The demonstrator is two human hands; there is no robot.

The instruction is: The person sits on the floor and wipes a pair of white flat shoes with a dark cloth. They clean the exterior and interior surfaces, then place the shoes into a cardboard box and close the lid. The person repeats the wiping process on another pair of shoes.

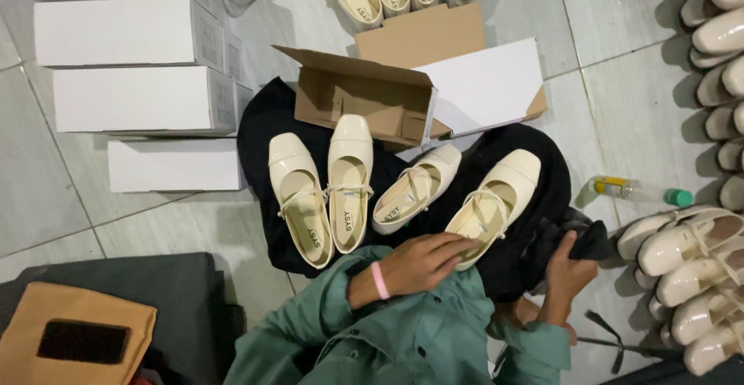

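Cream shoe (496, 199) — the rightmost of four lying on a black cloth (263, 122) — is resting with its square toe pointing up and to the right and its heel toward the person; its long axis is running diagonally, heel end under the left hand (422, 263). Going from the left: white boxes (132, 98) are sitting stacked on the tiled floor (46, 191), well apart from the hands; a pair of cream shoes (322, 187) is lying side by side, toes away; a third shoe (415, 187) is tilting on its side just beside the held one; an open cardboard box (364, 98) is standing behind them, near their toes. The left hand is reaching across the body, fingers curling over the heel rim of the cream shoe and gripping it; it is plainly the nearer hand. The right hand (570, 273) is sitting just to the right, closing around a dark rag (590, 239), near the shoe's side but apart from it. Farther right, a clear bottle with a green cap (639, 191) is lying on the tiles, and rows of more shoes (697, 269) are crowding the right edge — open room is lying mostly between the held shoe and the bottle.
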